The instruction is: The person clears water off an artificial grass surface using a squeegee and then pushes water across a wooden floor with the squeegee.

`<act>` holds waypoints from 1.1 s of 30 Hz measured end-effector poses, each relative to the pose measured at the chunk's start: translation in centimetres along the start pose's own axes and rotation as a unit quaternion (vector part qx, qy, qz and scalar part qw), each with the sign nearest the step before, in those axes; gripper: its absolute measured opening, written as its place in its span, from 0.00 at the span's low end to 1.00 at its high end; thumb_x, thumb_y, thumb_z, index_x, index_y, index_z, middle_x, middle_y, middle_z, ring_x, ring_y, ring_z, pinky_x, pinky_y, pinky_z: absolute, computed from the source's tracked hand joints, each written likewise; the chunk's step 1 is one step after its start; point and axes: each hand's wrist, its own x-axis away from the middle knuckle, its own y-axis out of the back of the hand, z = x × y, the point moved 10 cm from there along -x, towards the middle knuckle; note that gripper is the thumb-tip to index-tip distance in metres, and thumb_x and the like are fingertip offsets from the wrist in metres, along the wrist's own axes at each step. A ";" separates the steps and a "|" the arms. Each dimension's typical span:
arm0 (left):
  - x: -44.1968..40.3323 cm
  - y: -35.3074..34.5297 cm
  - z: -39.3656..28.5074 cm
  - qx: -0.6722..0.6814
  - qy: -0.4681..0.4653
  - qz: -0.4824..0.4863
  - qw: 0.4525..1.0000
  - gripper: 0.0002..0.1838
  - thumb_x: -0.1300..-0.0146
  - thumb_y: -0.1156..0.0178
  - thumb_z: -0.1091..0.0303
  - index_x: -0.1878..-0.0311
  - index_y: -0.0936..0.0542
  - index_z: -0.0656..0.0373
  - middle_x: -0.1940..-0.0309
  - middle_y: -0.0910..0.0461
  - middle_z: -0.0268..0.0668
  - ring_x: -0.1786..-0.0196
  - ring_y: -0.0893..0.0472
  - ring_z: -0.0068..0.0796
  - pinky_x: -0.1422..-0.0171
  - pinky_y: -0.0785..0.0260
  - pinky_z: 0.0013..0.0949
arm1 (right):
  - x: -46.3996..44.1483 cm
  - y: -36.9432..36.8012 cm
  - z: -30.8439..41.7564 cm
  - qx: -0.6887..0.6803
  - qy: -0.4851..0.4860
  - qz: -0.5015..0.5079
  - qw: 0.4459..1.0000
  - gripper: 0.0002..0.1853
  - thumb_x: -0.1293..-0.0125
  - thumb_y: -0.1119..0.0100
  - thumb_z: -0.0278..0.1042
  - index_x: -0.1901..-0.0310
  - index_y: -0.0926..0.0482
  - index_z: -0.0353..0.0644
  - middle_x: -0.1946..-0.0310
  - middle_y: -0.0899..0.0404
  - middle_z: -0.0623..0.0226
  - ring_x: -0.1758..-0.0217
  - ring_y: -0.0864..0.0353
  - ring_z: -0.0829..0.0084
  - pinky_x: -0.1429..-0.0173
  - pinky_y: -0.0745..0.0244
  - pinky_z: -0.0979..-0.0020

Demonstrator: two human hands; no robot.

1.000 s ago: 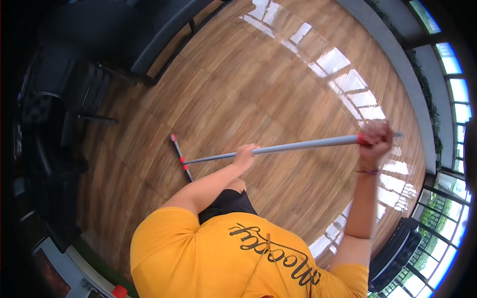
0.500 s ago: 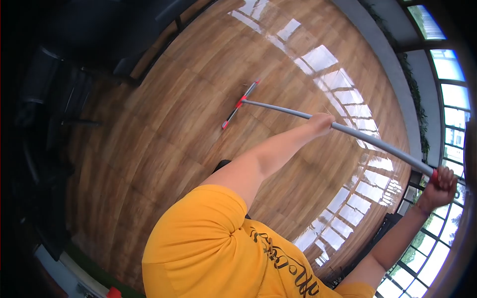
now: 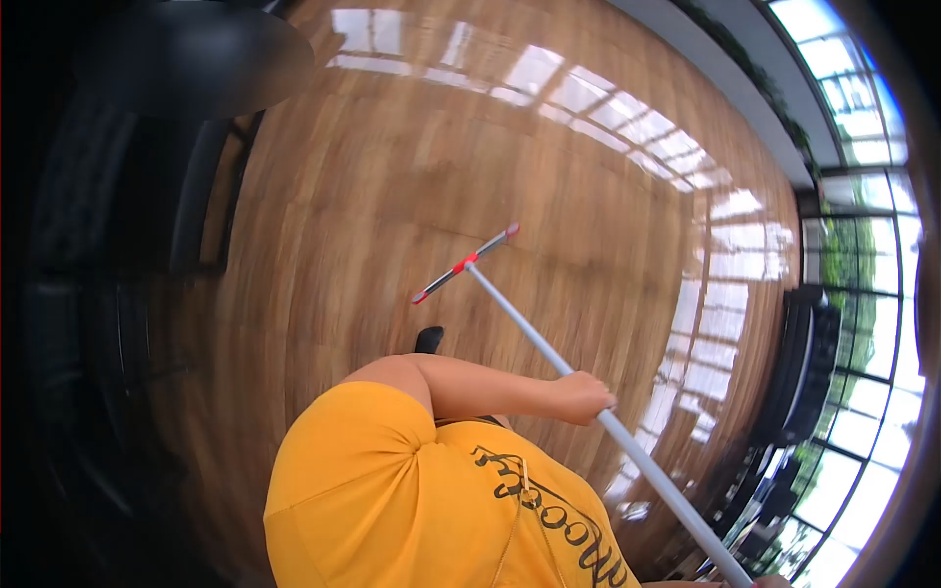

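Observation:
A floor squeegee lies with its red-and-grey head (image 3: 466,265) slanted on the wood floor, ahead of my body. Its grey pole (image 3: 647,465) slopes from the head down to the lower right edge. My left hand (image 3: 586,397) is closed round the middle of the pole. Only a sliver of my right hand (image 3: 771,582) shows at the bottom edge, against the top end of the pole; most of its fingers are cut off by the frame.
Glossy wooden floor (image 3: 343,216) spreads around the squeegee, with window reflections on it. Dark furniture (image 3: 196,186) stands along the left. A black bench-like object (image 3: 809,367) and tall windows (image 3: 863,274) line the right. My dark shoe (image 3: 428,340) is just below the squeegee head.
The pole has swung steeper, and both hands have come lower and nearer my body. My right hand has nearly left the view. The view has turned, with the squeegee head lower in it.

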 end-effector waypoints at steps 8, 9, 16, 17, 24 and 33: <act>3.5 -6.8 5.9 -0.014 -0.006 0.151 0.988 0.09 0.51 0.37 0.66 0.64 0.21 0.47 0.70 0.18 0.35 0.63 0.19 0.43 0.60 0.28 0.44 | 8.1 0.7 -5.3 -0.019 0.017 -0.178 0.984 0.18 0.41 0.35 0.40 0.81 0.33 0.47 0.88 0.34 0.76 0.92 0.40 0.83 0.83 0.45 0.78; 3.3 -6.3 6.3 -0.044 -0.031 0.156 0.986 0.10 0.51 0.37 0.67 0.63 0.20 0.45 0.70 0.18 0.35 0.63 0.19 0.42 0.60 0.27 0.43 | 8.9 1.1 -5.5 0.006 0.013 -0.186 0.982 0.18 0.37 0.39 0.42 0.80 0.34 0.47 0.88 0.36 0.77 0.91 0.42 0.84 0.82 0.46 0.79; 2.0 4.9 25.4 -0.166 0.072 0.080 0.980 0.07 0.51 0.38 0.70 0.68 0.20 0.45 0.71 0.19 0.34 0.62 0.19 0.40 0.59 0.27 0.41 | 17.2 3.8 -20.9 0.090 -0.063 -0.305 0.946 0.17 0.39 0.41 0.35 0.79 0.39 0.49 0.86 0.39 0.75 0.85 0.41 0.78 0.76 0.45 0.73; 1.5 6.3 27.1 -0.207 0.085 0.083 0.971 0.06 0.52 0.37 0.71 0.69 0.20 0.46 0.70 0.19 0.34 0.61 0.20 0.40 0.57 0.28 0.41 | 17.9 4.4 -22.3 0.084 -0.064 -0.311 0.945 0.17 0.39 0.41 0.35 0.79 0.39 0.49 0.86 0.39 0.75 0.85 0.41 0.78 0.76 0.45 0.73; -3.7 -0.7 18.2 -0.155 -0.005 0.099 0.983 0.09 0.52 0.37 0.70 0.66 0.18 0.46 0.71 0.19 0.35 0.60 0.19 0.42 0.57 0.26 0.42 | 20.2 10.5 -14.2 0.138 -0.088 -0.406 0.899 0.18 0.39 0.41 0.39 0.81 0.39 0.48 0.84 0.41 0.73 0.81 0.41 0.77 0.72 0.45 0.72; -4.3 -27.2 -9.6 0.026 -0.212 0.313 0.925 0.09 0.48 0.37 0.59 0.67 0.21 0.51 0.75 0.20 0.38 0.67 0.18 0.43 0.65 0.27 0.45 | 22.8 7.8 16.6 0.394 0.092 -0.598 0.692 0.21 0.25 0.63 0.49 0.78 0.37 0.52 0.86 0.47 0.78 0.88 0.51 0.84 0.79 0.50 0.79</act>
